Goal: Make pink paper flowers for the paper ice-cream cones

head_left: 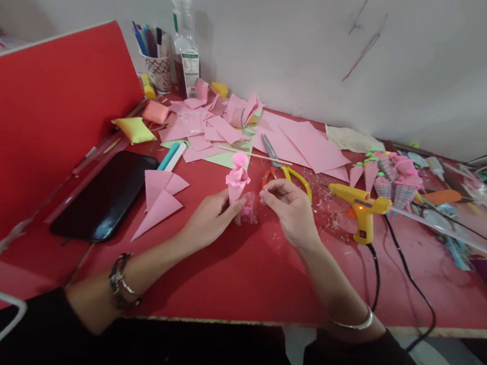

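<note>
Midway between the front and back edges of a red surface (237, 285), the left hand (208, 219) grasps an upright pink paper cone (235, 194) topped with a pink ball (240, 159), while the right hand (290, 211) pinches just beside it, contents too small to tell.

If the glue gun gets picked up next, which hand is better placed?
Probably the right hand: it's nearer the yellow glue gun, though whether it pinches anything is unclear. The left hand holds the pink cone.
</note>
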Motion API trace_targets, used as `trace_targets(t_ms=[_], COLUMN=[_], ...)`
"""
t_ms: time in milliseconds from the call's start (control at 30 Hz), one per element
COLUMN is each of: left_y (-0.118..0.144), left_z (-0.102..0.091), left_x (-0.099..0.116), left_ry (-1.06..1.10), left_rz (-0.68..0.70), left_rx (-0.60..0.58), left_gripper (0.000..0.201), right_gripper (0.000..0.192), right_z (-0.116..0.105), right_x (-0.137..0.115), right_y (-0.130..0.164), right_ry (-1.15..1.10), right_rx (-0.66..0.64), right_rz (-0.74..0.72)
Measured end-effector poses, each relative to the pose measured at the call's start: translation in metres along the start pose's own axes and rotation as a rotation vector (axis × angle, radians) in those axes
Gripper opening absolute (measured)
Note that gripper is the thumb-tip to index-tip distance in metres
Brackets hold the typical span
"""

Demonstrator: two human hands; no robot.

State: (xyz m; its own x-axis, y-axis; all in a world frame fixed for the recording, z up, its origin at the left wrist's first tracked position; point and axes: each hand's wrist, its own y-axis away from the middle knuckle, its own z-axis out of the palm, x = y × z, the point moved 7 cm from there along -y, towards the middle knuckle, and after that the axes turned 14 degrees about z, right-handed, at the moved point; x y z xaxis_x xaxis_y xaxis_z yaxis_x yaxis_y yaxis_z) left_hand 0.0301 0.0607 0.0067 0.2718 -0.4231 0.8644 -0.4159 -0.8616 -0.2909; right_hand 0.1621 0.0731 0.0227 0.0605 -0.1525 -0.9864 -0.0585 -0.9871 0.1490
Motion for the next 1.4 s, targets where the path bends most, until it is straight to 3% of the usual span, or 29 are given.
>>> trace_targets(t_ms=[333,567,700,867,1033,1233,1400], left_y=[0.001,0.001,-0.001,-0.001,-0.001,0.000,0.000], left_z=[0.000,0.000,0.000,0.000,0.001,0.004,0.007], left_x=[0.001,-0.001,-0.001,0.001,0.002,0.007,0.011], left_ry=[-0.008,0.003,0.011,0.027,-0.008,-0.036,-0.041], left_rz=[0.011,0.000,0.006,0.010,0.032,0.088,0.111], left_rx=[0.001,-0.008,0.000,-0.007,-0.024,-0.058,-0.084], left_gripper=[0.031,0.031,0.030,0.030,0.030,0.030,0.029], right_gripper=[0.017,0.006,0.009,0.018,0.003,0.011,0.015], right_z=[0.000,-0.004,-0.002,0.000,0.004,0.010,0.013], right_x=[0.005,0.001,0.000,-0.010,-0.019,-0.040,-0.044], right_y=[-0.002,0.000,0.001,0.009,0.019,0.034,0.040], right_ry=[-0.050,0.020,0.015,0.102,0.227,0.399,0.430], right_rx=[-0.047,0.039,0.028,0.070,0.090,0.121,0.139], right_rz=[-0.007,0.004,0.020,-0.113,-0.223,-0.502,-0.561])
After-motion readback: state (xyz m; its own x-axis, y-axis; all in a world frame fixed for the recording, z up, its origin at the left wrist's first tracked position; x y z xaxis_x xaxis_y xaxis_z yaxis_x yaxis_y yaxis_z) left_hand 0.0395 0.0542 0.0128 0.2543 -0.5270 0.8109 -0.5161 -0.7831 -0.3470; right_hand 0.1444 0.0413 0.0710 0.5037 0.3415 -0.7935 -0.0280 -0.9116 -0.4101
